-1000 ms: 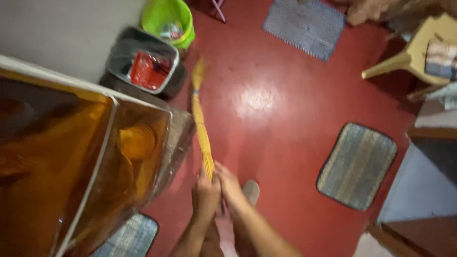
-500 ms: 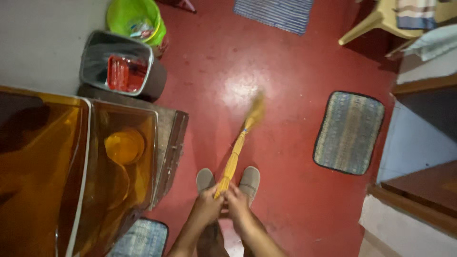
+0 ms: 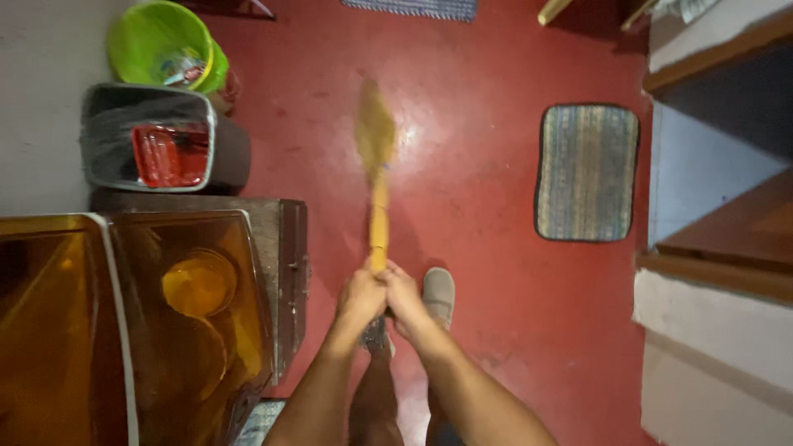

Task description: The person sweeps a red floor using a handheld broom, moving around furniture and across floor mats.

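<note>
Left hand: my left hand (image 3: 360, 296) is closed tight round the butt of the stick broom (image 3: 377, 186), gripping it.
Right hand: my right hand (image 3: 402, 296) is wrapped shut on the same butt end, touching the left hand.
Broom: bundle of yellow sticks running from my hands toward 12 o'clock; its blurred head lies over the red floor (image 3: 487, 165), near the bright glare patch.
Step in hand: I judge this a sweeping stroke in mid-swing, both hands driving.
Next move calls for: a firm two-handed grip, the head kept low to the floor and clear of my grey shoe (image 3: 438, 296) at 3 o'clock of the hands.
Surroundings: orange-tinted cabinet (image 3: 190, 314) at 9 o'clock; lined bin (image 3: 107, 140) and green bucket (image 3: 149, 41) at 11 o'clock; striped mat (image 3: 586, 172) at 2 o'clock.
Change from earlier frame: half a second ago the broom leaned toward 1 o'clock; now it points to 12 o'clock, and the mat sits higher in view.
</note>
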